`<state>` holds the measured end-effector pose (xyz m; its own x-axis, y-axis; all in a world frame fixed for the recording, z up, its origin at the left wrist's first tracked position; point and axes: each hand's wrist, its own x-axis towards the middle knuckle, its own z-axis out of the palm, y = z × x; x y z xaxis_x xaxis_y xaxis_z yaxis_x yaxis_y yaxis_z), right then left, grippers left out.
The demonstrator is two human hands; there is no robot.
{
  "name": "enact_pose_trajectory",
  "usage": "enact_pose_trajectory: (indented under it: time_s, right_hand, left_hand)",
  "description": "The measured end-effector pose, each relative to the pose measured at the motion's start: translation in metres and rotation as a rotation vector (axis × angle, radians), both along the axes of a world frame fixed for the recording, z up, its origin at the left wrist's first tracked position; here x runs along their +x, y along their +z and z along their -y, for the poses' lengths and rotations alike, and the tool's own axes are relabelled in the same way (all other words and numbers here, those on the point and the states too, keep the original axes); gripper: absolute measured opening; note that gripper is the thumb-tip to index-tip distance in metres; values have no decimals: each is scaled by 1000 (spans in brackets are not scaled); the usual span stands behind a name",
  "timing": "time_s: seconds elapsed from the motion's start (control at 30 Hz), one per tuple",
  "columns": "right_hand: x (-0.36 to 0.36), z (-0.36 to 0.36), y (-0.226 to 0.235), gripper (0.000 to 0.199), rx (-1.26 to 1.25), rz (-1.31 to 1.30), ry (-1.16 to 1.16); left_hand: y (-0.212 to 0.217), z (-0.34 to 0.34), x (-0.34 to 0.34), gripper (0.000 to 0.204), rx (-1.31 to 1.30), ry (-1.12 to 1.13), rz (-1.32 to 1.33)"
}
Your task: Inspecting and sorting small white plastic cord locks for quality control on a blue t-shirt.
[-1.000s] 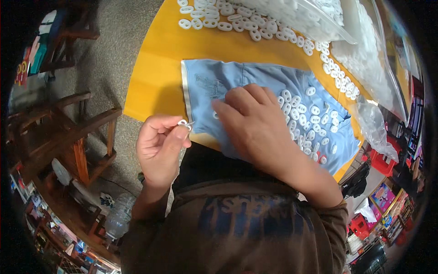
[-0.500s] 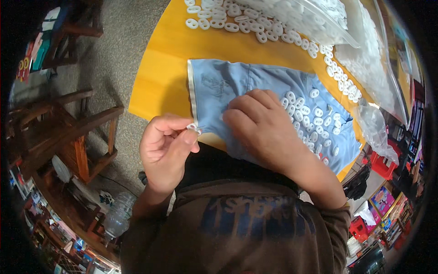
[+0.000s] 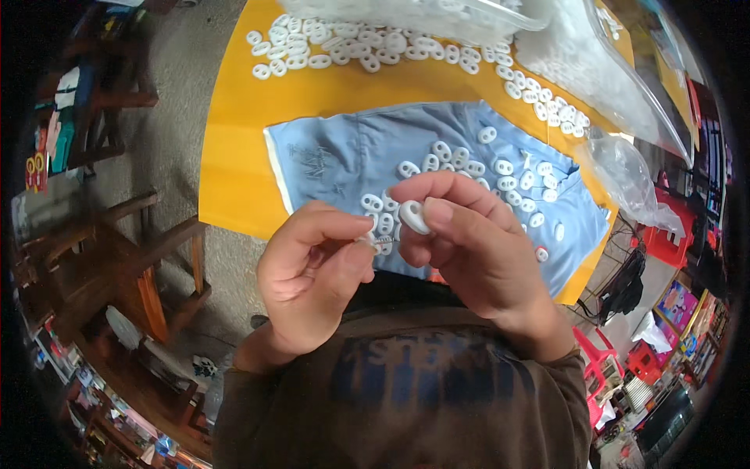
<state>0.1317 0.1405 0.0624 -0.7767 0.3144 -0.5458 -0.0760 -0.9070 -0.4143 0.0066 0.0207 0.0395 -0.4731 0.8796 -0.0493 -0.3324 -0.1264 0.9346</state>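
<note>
My left hand (image 3: 316, 273) pinches a small, thin, ridged piece (image 3: 383, 241) between thumb and forefinger; it looks like a little metal spring, mostly covered by the fingertips. Close beside it, my right hand (image 3: 480, 246) grips a white oval two-hole plastic piece (image 3: 414, 217) by thumb and fingers. Both hands are over a light blue cloth (image 3: 398, 129) with a pale trim along its left edge. More white two-hole pieces (image 3: 504, 167) lie scattered on the cloth, some just behind my fingertips.
Beneath the cloth is a yellow tabletop (image 3: 234, 156). Along its far side runs a row of white pieces (image 3: 320, 61), beside a clear plastic container (image 3: 437, 19) and a large clear bag (image 3: 578, 66). A crumpled clear bag (image 3: 625, 168) lies at right. Wooden chairs (image 3: 148, 273) stand left.
My right hand has come up from the cloth with a white oval piece. My left hand has moved right, toward it. White pieces on the cloth now reach farther left. The view has shifted.
</note>
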Motion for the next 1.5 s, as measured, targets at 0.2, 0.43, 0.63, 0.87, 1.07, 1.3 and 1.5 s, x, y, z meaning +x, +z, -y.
enact_pose_trajectory:
  time_s: [0.2, 0.43, 0.63, 0.87, 1.07, 1.3, 1.5]
  right_hand:
    - [14, -2, -1, 22, 14, -29, -2]
    - [23, -1, -6, 23, 230, -64, -52]
    - [31, -6, -5, 24, 167, -127, 22]
    - [34, -7, -8, 25, 259, -129, 60]
    - [32, -2, -7, 23, 314, -36, -2]
    - [32, -1, -11, 22, 383, -67, -68]
    - [35, -3, -11, 19, 396, -109, -15]
  left_hand:
    - [7, -9, 13, 18, -34, -6, 1]
    - [8, -13, 23, 17, -70, -10, 8]
    - [10, -17, 25, 16, -66, -9, 7]
    - [12, -18, 26, 14, -71, 15, 45]
    - [11, -18, 27, 15, -73, -13, 38]
    - [9, -18, 27, 15, -84, -52, -2]
    - [8, -19, 27, 15, -107, -50, 7]
